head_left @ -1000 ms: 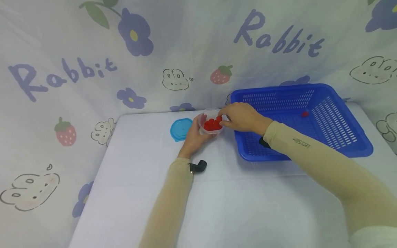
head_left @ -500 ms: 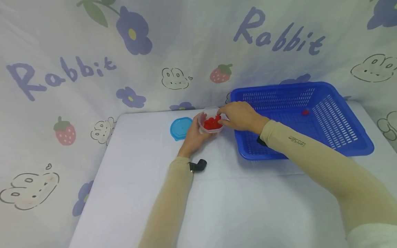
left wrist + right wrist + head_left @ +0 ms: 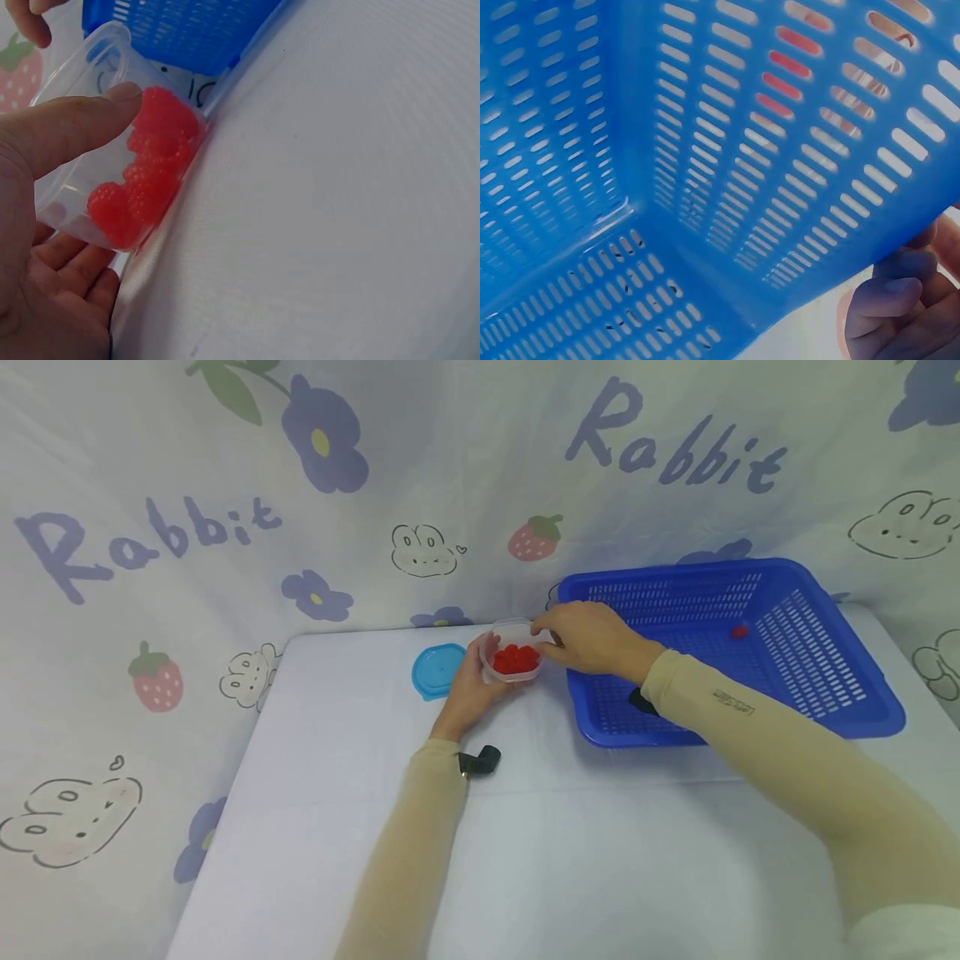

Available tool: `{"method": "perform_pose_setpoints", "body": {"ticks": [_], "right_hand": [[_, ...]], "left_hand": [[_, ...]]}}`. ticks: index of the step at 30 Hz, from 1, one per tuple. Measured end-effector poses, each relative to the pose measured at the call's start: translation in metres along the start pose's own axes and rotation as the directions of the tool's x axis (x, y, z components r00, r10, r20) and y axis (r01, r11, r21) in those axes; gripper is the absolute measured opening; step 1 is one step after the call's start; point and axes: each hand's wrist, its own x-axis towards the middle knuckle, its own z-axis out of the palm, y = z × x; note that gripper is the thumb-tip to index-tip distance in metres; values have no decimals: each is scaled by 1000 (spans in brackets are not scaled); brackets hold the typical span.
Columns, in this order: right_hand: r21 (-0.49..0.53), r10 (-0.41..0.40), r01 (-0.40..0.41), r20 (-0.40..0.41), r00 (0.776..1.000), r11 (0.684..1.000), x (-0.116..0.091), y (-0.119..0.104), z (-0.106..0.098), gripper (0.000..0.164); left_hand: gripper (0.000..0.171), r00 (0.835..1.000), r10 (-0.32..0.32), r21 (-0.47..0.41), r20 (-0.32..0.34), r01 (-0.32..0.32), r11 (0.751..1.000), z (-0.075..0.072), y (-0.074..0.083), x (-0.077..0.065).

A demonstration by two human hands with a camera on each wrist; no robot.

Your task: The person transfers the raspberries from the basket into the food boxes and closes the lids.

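My left hand (image 3: 477, 682) holds a clear plastic tub (image 3: 82, 154) around its side, thumb against the near wall and fingers behind it. Several red raspberries (image 3: 154, 154) lie along its bottom. My right hand (image 3: 592, 637) hovers at the tub's right rim, over the edge of the blue basket. Its thumb and forefinger are apart, and no berry shows between them. Part of that hand appears in the right wrist view, its fingers (image 3: 889, 300) beyond the basket wall. One raspberry (image 3: 739, 632) lies on the floor of the blue basket (image 3: 738, 739).
A light blue lid (image 3: 437, 672) lies on the white table (image 3: 337, 760), left of the tub. Behind the table hangs a printed curtain (image 3: 225, 577) with rabbits and flowers. The basket's raised rim stands close to the tub's right side.
A raspberry at my right fingertips now rests among the others in the tub. My right hand has drawn back slightly to the right, while my left hand keeps the tub in place.
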Motion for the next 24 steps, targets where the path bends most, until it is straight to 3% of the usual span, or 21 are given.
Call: {"method": "perform_pose_setpoints", "body": {"ticks": [7,24], "right_hand": [[12,9,-8,-69,998,1000,-9,14,-9,31],[16,78,-77,-81,994,997,-39,49,-27,31]], "left_hand": [[95,1000,-11,9,2,11,1000,1,1,0],[93,1000,-12,-3,2,12,1000,0,2,0]]}}
